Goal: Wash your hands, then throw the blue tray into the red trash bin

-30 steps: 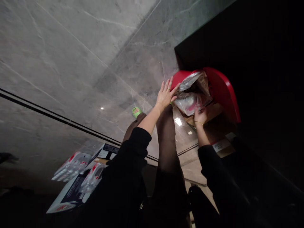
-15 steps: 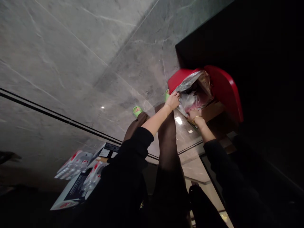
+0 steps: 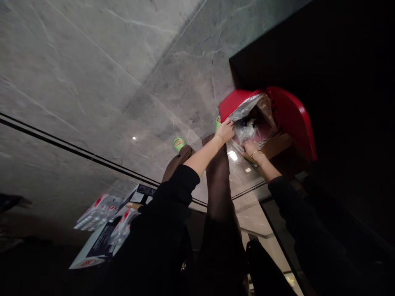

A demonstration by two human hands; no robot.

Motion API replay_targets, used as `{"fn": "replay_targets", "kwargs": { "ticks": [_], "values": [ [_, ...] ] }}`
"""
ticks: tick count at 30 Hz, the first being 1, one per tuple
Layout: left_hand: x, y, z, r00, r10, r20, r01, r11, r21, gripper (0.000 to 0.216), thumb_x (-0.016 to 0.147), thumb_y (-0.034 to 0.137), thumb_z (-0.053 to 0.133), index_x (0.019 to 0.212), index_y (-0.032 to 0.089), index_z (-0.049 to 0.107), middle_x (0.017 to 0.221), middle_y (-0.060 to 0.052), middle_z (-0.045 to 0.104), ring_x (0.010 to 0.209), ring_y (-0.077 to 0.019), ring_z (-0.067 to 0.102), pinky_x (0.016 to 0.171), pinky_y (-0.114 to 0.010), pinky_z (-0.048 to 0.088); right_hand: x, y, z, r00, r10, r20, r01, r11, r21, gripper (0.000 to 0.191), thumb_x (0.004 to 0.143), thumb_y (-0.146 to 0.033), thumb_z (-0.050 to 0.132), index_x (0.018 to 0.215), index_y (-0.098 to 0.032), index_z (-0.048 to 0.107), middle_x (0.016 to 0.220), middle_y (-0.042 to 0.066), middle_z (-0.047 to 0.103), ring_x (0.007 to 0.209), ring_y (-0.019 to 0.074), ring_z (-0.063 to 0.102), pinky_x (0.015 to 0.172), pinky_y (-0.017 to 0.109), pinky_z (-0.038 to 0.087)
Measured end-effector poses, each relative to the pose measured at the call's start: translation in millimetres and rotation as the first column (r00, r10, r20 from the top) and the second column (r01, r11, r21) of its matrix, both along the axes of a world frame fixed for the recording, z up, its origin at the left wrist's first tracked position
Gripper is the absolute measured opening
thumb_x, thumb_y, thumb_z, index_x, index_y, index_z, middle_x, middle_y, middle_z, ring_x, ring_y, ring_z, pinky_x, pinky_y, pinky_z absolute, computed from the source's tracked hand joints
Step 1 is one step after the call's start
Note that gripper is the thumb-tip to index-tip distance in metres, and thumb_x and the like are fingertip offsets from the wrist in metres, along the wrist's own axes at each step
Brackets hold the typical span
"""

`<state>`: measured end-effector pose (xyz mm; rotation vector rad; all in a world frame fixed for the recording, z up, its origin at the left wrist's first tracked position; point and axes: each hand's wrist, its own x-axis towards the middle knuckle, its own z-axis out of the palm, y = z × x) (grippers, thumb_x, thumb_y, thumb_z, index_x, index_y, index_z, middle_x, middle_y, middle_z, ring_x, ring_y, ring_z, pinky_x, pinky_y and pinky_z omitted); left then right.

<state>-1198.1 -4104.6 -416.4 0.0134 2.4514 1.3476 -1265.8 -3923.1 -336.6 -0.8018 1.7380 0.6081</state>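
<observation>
A red bin [image 3: 288, 117] stands on the grey floor at the upper right, lined with a clear plastic bag [image 3: 251, 107]. My left hand [image 3: 225, 130] grips the bag's edge at the bin's near left rim. Just to the right, my right hand [image 3: 250, 148], with a gold bangle on the wrist, holds the bag's lower edge against the bin's front rim. Both arms wear black sleeves. White crumpled stuff shows inside the bag.
A cardboard box [image 3: 274, 144] lies beside the bin, partly under it. Plastic-wrapped packs with red and white labels [image 3: 98, 207] and a dark printed carton [image 3: 101, 242] lie at the lower left. My legs and green slippers [image 3: 178, 144] stand on the marble floor. The right side is dark.
My left hand went from lying flat and open against the bag to gripping its edge at the bin's rim. My right hand slid left along the bag's lower edge.
</observation>
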Motion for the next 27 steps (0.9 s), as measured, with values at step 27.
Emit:
{"fn": "replay_targets", "kwargs": {
  "ticks": [27],
  "values": [
    [7, -19, 24.2, 0.867, 0.422, 0.264, -0.411, 0.906, -0.099, 0.043, 0.099, 0.019, 0.056, 0.141, 0.019, 0.064, 0.128, -0.015, 0.078, 0.126, -0.0329, 0.068, 0.112, -0.050, 0.054, 64, 27, -17.1, -0.273, -0.951, -0.143, 0.680, -0.086, -0.728, 0.060, 0.086, -0.021, 0.057, 0.145, -0.021, 0.044, 0.142, 0.018, 0.053, 0.114, 0.0210, 0.071, 0.099, 0.038, 0.063]
  ]
}}
